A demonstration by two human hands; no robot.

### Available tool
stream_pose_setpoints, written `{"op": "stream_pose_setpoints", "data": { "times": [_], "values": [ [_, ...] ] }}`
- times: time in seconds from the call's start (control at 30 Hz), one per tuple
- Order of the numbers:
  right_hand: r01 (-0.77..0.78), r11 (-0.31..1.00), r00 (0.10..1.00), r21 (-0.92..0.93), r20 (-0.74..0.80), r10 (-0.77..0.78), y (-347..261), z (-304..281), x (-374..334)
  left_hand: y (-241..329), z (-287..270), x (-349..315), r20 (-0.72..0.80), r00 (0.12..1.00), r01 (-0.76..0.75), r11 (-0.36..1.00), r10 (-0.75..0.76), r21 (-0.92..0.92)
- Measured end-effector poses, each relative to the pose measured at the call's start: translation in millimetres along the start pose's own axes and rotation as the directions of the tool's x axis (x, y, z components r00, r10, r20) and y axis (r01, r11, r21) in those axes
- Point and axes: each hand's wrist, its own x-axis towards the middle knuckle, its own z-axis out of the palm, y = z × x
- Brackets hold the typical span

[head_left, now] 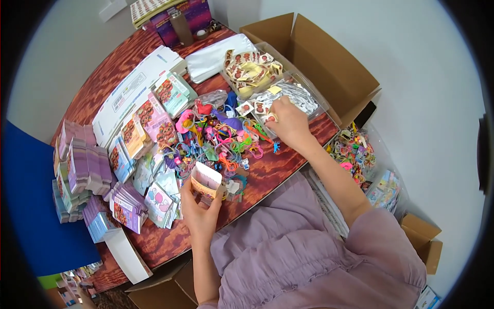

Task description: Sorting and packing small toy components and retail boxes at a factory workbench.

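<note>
My left hand [201, 216] is closed around a small open-topped cardboard box [207, 189], held upright over the table's near edge. Its top flap stands up, showing the pale inside. Over the near corner of a clear plastic tray, my right hand [289, 125] has its fingers pinched at a small printed square [269, 118]. The fingertips are partly hidden. Silver foil packets [298, 98] fill the tray beside that hand. Between my hands lies a heap of colourful small toys and rubbery bands [216, 136]. Flat picture packets [161, 201] lie left of the held box.
Folded printed boxes stand in stacks [90, 165] at the left. Another tray holds strips of printed stickers [249, 69]. A large open carton [324, 62] stands at the far right, and a bag of small toys [352, 157] sits beyond my right arm. A bottle [180, 27] stands at the back.
</note>
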Motion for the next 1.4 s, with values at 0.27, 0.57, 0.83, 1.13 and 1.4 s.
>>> {"op": "stream_pose_setpoints", "data": {
  "times": [0.27, 0.57, 0.83, 1.13, 1.4],
  "values": [
    [-0.183, 0.894, 0.979, 0.41, 0.162, 0.126, 42.4, -13.9, 29.9, 0.8, 8.7, 15.4, 0.049, 0.998, -0.028, 0.999, 0.026, 0.028],
    [0.027, 0.893, 0.959, 0.448, 0.242, -0.15, 15.1, 8.2, 61.3, 12.9, 65.0, 106.8, 0.618, 0.784, 0.437, 0.66, 0.053, -0.611],
    [0.069, 0.962, 0.938, 0.266, 0.311, -0.154, 7.8, 26.6, 57.1, 37.8, 92.5, 150.5, 0.645, 0.763, 0.5, 0.664, -0.035, -0.556],
    [-0.06, 0.915, 0.942, 0.398, 0.327, -0.08, 7.1, 25.2, 47.2, 49.4, 86.7, 147.3, 0.641, 0.767, 0.434, 0.755, -0.022, -0.492],
    [-0.435, 0.537, 0.793, 0.723, 0.59, -0.152, 40.4, 7.8, 80.5, 58.1, 80.7, 152.4, 0.682, 0.728, 0.379, 0.789, 0.068, -0.483]
  ]
}}
